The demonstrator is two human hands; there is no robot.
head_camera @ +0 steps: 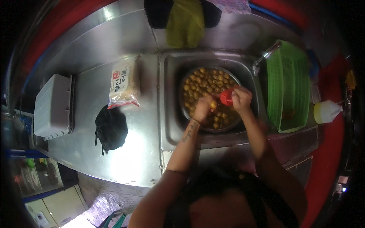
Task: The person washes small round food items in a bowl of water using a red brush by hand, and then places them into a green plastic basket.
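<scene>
A round metal basin (237, 77) stands in the stainless steel sink (168, 125). In it, many small round yellow-brown potatoes (220, 82) lie in murky water. My left hand (202, 108) is over the basin's middle, its fingers closed on a single small potato (213, 104). Just right of it, my right hand (242, 98) grips a red plastic tool (226, 97). Its working side faces the held potato and is hidden, so I cannot tell its exact kind or whether they touch.
A metal faucet (261, 61) and a green plastic basket (288, 85) flank the sink's right side, with a squeeze bottle (325, 112) beyond. On the left counter are a plastic food package (124, 81) bearing writing, a black plastic bag (111, 129) and a grey-white container (54, 105). Cloths (185, 24) hang behind.
</scene>
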